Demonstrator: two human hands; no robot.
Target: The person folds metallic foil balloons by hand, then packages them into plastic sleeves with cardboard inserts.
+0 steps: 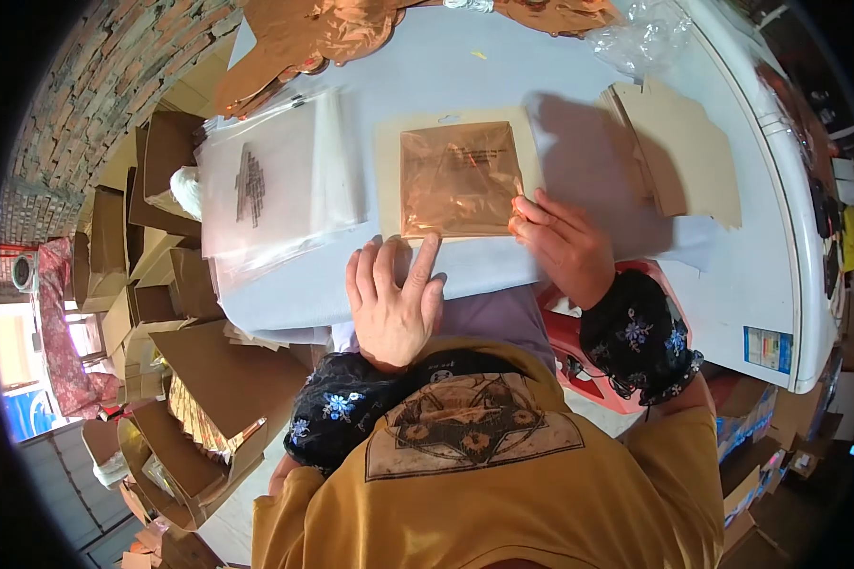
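A flat copper-coloured packet (457,180) with small dark print lies on a beige card (389,152) in front of me. My left hand (394,299) is palm down at the card's near edge, fingers spread, with the index fingertip on the packet's lower edge. At the packet's lower right corner, my right hand (565,242) has thumb and fingers pinched together; what they hold, if anything, is too small to make out. Left of the card lies a stack of clear plastic bags (289,180) with dark print.
Beige cards (688,152) are stacked at the right of the cloth-covered table (427,76). Copper-coloured sheets (323,33) and crumpled clear plastic (645,38) lie at the far edge. Open cardboard boxes (228,379) stand to the left, beside a red stool (579,356) below the table.
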